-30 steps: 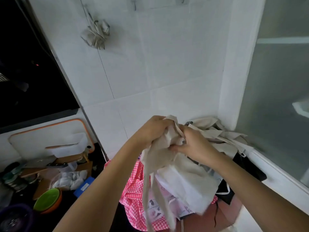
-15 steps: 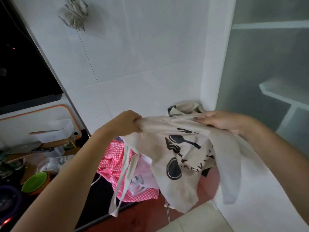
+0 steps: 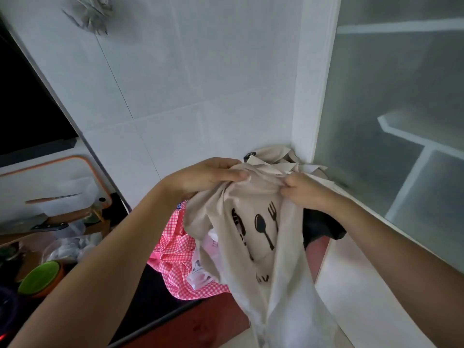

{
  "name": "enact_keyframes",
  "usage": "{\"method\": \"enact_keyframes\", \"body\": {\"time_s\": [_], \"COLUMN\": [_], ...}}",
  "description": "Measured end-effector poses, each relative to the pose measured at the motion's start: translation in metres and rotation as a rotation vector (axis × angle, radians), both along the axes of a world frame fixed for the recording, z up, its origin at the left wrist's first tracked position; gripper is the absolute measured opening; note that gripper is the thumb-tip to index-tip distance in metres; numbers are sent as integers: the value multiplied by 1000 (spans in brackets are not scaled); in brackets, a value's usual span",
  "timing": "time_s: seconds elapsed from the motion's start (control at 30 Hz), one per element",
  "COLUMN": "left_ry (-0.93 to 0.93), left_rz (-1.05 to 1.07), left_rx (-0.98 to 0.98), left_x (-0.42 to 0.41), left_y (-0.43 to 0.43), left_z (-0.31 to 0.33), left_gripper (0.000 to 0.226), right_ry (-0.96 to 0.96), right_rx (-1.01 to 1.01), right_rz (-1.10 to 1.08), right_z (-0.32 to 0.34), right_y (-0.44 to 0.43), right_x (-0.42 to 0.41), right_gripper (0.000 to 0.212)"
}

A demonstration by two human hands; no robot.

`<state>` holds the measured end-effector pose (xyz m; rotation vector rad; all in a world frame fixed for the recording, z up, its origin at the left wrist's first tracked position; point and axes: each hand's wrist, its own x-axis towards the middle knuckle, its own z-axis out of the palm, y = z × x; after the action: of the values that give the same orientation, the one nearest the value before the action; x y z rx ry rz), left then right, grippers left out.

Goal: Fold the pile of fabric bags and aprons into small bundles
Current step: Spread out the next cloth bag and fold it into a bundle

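I hold up a beige fabric bag (image 3: 253,197) printed with a black knife, spoon and fork. My left hand (image 3: 208,174) grips its top edge on the left, and my right hand (image 3: 303,189) pinches the top edge on the right, the two hands close together. The cloth hangs down in long folds below them. Under it lies the pile: a pink checked apron (image 3: 175,249), a pale printed cloth (image 3: 200,267), more beige bags (image 3: 273,159) in the wall corner, and a black cloth (image 3: 321,227) on the right.
A white tiled wall stands behind, with a frosted glass panel (image 3: 401,109) to the right. At left are a white cutting board with an orange rim (image 3: 50,182), a knife (image 3: 47,226), a plastic bag (image 3: 70,247) and a green bowl (image 3: 40,277). A grey bundle (image 3: 88,13) hangs on the wall.
My hands have come back together after spreading the printed bag wide. The bag now hangs narrower and longer, gathered at its top edge.
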<state>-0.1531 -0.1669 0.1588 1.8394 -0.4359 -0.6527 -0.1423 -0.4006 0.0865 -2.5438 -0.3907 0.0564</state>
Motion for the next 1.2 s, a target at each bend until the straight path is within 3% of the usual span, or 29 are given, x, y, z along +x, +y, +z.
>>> {"method": "enact_keyframes", "body": {"time_s": [0.07, 0.1, 0.17, 0.2, 0.23, 0.27, 0.3, 0.33, 0.4, 0.47, 0.53, 0.6, 0.7, 0.77, 0.83, 0.87, 0.93, 1.0, 1.1, 1.13, 1.2], "left_ry": [2, -12, -42, -48, -76, -135, -215, -307, -453, -487, -542, -777, -1215, -1346, -1354, -1350, -1401, -1382, -1073, -893, -436], "left_rz": [-21, -44, -128, -171, -187, -157, -95, -29, 30, 25, 122, 367, 765, 866, 933, 961, 1019, 1034, 1108, 1186, 1282], "left_rx": [99, 183, 432, 557, 653, 705, 728, 753, 870, 1010, 1015, 863, 447, 139, -150, -199, -65, 208, 472, 515, 580], "left_x": [7, 11, 18, 20, 24, 29, 34, 43, 62, 77, 94, 116, 143, 148, 147, 149, 159, 170, 168, 165, 154], "left_y": [13, 19, 29, 32, 36, 39, 41, 44, 51, 56, 56, 48, 33, 24, 21, 24, 35, 51, 77, 83, 99], "left_z": [5, 7, 11, 12, 13, 15, 18, 21, 29, 33, 39, 53, 95, 124, 136, 132, 101, 48, -30, -53, -98], "left_gripper": [25, 25, 28, 28, 25, 21, 15, 14, 21, 22, 23, 20, 13, 21, 29, 28, 18, 14, 24, 29, 46], "right_ry": [6, 56, 340, 494, 610, 680, 700, 691, 455, 182, -73, -313, -755, -984, -1154, -1210, -1225, -1051, -534, -365, -206], "right_rx": [171, 359, 802, 922, 944, 831, 635, 352, -199, -403, -318, -171, -56, -62, -51, -57, -154, -231, -286, -310, -268], "right_rz": [-126, -166, -171, -128, -64, 22, 101, 155, 57, -125, -334, -498, -617, -641, -561, -470, -285, -122, -33, -18, 28], "right_z": [8, 13, 30, 36, 44, 50, 55, 53, 35, 25, 39, 76, 153, 185, 191, 184, 152, 110, 46, 25, -15], "right_y": [-8, -9, -9, -10, -9, -10, -9, -9, -16, -29, -44, -58, -66, -68, -66, -63, -54, -47, -32, -23, 0], "right_x": [7, 10, 6, 2, -4, -8, -13, -8, 13, 38, 55, 68, 66, 52, 28, 15, -8, -17, -14, -12, -8], "right_gripper": [20, 16, 39, 36, 22, 17, 33, 29, 35, 27, 24, 23, 24, 29, 32, 33, 36, 37, 33, 29, 24]}}
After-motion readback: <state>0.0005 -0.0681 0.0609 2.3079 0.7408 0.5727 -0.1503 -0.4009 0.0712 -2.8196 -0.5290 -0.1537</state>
